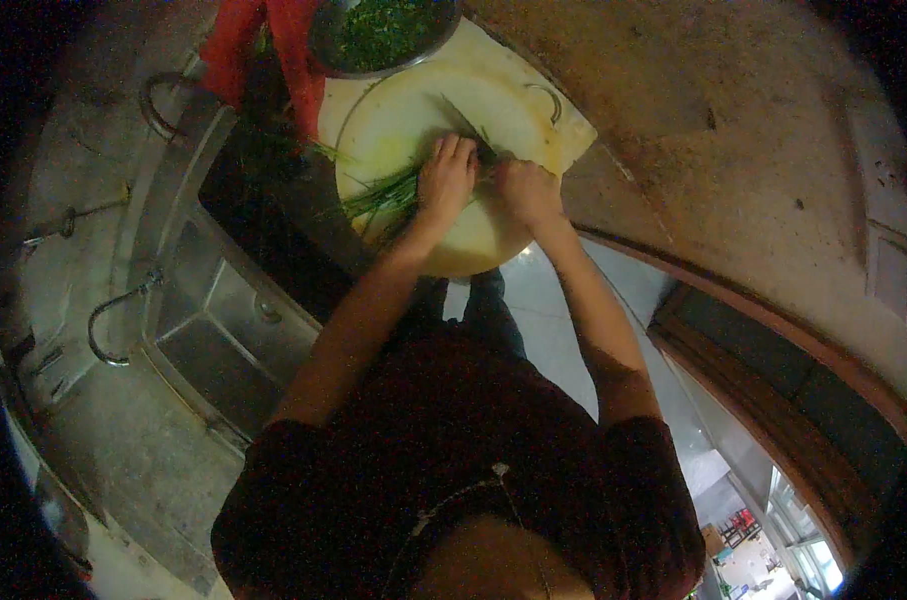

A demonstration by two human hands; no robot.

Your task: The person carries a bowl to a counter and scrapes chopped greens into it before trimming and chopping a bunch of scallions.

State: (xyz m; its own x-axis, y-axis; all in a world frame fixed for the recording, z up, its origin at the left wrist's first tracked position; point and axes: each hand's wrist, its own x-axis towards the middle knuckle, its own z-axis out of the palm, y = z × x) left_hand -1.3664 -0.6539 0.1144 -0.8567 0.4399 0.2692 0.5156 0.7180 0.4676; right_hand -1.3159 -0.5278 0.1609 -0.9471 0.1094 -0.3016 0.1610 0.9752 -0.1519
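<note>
A bundle of long thin green stalks, like scallions or chives, lies across a round, pale cutting board. My left hand presses the bundle down with curled fingers near its right end. Closed around the handle of a knife is my right hand. The knife blade points away from me, up and to the left, just beside my left fingertips. Small green bits lie near the blade. The handle itself is hidden in my fist.
A metal bowl of chopped greens stands beyond the board. Next to it hangs a red plastic bag. To the left is a steel sink with a curved faucet. A doorway with a wooden frame is at right.
</note>
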